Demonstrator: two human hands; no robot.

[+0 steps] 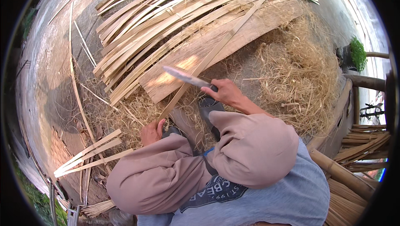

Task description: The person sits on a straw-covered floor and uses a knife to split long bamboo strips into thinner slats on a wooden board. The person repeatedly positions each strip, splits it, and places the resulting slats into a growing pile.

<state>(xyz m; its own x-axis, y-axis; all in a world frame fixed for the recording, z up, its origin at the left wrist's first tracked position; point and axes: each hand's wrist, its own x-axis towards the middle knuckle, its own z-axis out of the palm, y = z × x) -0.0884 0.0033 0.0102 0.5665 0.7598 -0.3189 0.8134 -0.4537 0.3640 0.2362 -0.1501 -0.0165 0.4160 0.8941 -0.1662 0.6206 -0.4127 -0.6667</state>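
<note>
My right hand [225, 92] is closed round the dark handle of a long knife [182, 76], its blade pointing up and to the left. Below that blade, a long bamboo strip [216, 53] runs slantwise across a wide wooden board [166, 80]. My left hand [152, 132] grips the strip's near end beside my left knee, the thumb upward and the other fingers partly hidden. Whether the blade touches the strip I cannot tell. Beyond the board lies a broad row of split bamboo strips [166, 22], side by side.
Curly bamboo shavings [300, 72] heap up at the right and spread round my feet. Several pale strips [89, 153] lie at the left. A bamboo pole frame [341, 172] and bundled strips [362, 147] stand at the right, near a green potted plant [357, 54].
</note>
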